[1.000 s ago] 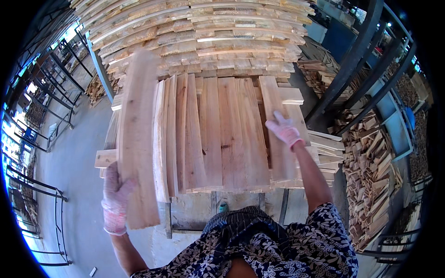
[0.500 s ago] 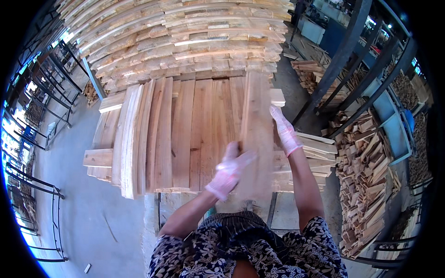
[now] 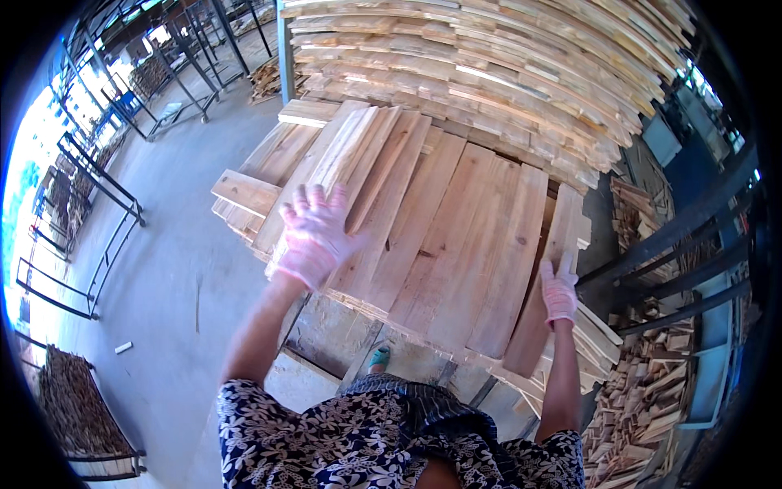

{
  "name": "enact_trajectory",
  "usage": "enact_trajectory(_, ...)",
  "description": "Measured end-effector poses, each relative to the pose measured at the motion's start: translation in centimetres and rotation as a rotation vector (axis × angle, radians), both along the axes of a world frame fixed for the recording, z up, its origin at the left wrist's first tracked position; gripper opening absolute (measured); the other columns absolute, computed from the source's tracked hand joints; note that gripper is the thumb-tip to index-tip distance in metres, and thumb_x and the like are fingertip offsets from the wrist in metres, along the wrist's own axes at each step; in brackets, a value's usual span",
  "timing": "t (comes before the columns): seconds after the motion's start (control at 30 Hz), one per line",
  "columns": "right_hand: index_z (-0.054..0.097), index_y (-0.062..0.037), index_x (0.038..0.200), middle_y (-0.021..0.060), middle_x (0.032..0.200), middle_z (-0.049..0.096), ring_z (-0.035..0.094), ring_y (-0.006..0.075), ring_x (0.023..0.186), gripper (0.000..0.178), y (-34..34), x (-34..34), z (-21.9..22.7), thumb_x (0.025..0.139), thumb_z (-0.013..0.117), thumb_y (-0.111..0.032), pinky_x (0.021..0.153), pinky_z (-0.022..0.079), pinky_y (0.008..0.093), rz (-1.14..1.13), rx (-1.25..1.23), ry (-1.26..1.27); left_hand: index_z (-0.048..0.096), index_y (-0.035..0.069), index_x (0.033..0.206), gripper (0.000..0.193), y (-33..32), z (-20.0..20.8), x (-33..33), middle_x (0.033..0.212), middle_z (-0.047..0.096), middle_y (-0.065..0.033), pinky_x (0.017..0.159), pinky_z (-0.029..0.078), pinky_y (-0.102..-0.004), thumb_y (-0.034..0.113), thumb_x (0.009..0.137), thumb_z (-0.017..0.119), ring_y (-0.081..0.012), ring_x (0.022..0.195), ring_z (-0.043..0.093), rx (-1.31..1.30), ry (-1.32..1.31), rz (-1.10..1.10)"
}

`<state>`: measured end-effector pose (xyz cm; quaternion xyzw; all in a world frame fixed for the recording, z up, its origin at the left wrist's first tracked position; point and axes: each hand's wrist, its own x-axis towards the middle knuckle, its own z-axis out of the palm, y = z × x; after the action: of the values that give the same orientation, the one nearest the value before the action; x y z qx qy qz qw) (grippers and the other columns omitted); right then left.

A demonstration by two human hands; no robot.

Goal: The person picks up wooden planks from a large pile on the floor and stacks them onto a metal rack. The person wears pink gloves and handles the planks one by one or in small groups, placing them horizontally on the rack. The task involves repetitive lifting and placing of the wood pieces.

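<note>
Pale wooden boards (image 3: 436, 236) lie side by side as the top layer of a low pile in front of me. My left hand (image 3: 314, 238), in a white-and-pink glove, spreads its fingers over the near ends of several overlapping boards (image 3: 356, 147) at the left; whether it touches them I cannot tell. My right hand (image 3: 559, 293), gloved the same way, rests on the rightmost board (image 3: 528, 338), thumb and fingers apart. A narrow dark gap separates that board from its neighbour.
A tall stack of boards (image 3: 456, 69) rises just behind the pile. To the right lie a heap of wood offcuts (image 3: 631, 432) and dark metal posts (image 3: 684, 236). Metal frames (image 3: 106, 253) stand on the grey floor at the left, near a bundle of thin wood strips (image 3: 77, 399).
The view has turned left. A board held upright between my hands now lies at the pile's right side. My left hand has moved across to the left boards.
</note>
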<state>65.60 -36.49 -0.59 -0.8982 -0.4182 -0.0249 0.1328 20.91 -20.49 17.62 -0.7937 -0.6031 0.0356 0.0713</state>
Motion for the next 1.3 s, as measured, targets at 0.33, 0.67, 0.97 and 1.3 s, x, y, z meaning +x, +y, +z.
enact_trajectory(0.33,0.049,-0.0133,0.144,0.0271,0.129,0.059,0.06,0.0471,0.115,0.061,4.8,-9.0,10.4,0.093,0.063,-0.046,0.096,0.05,0.0542,0.017,-0.194,-0.145,0.021,0.017,0.162,0.096,6.4,-0.6,-7.9,0.14,0.056,-0.0254,0.099,0.052,-0.0467,0.045,0.085,0.07,-0.0385,0.126,0.06,-0.331,-0.326,0.041)
enact_trajectory(0.67,0.03,-0.006,0.158,0.0362,0.144,0.048,0.055,0.0449,0.13,0.098,23.5,-29.3,10.5,0.086,0.065,-0.062,0.102,0.049,0.049,0.286,-0.015,0.528,0.016,0.006,0.161,0.094,9.4,-0.7,-11.1,0.131,0.063,-0.0278,0.101,0.052,-0.0463,0.041,0.088,0.062,-0.0386,0.119,0.065,-0.327,-0.386,0.085)
enact_trajectory(0.97,0.016,-0.0141,0.164,0.0376,0.143,0.043,0.055,0.0501,0.126,0.099,26.6,-39.2,12.6,0.083,0.07,-0.032,0.102,0.049,0.0484,0.272,0.152,0.788,0.014,0.005,0.161,0.094,9.1,-0.9,-10.1,0.142,0.055,-0.0303,0.103,0.049,-0.0504,0.039,0.088,0.063,-0.0423,0.123,0.062,-0.333,-0.429,0.064)
enact_trajectory(1.3,0.012,-0.0091,0.165,0.0189,0.148,0.052,0.059,0.0238,0.124,0.103,13.5,-26.0,11.0,0.087,0.078,-0.021,0.101,0.048,0.0311,0.388,0.619,1.182,0.02,0.012,0.161,0.095,11.3,-1.6,-13.7,0.122,0.069,-0.0242,0.094,0.053,-0.0445,0.039,0.086,0.071,-0.0387,0.107,0.07,-0.36,-0.737,0.081)
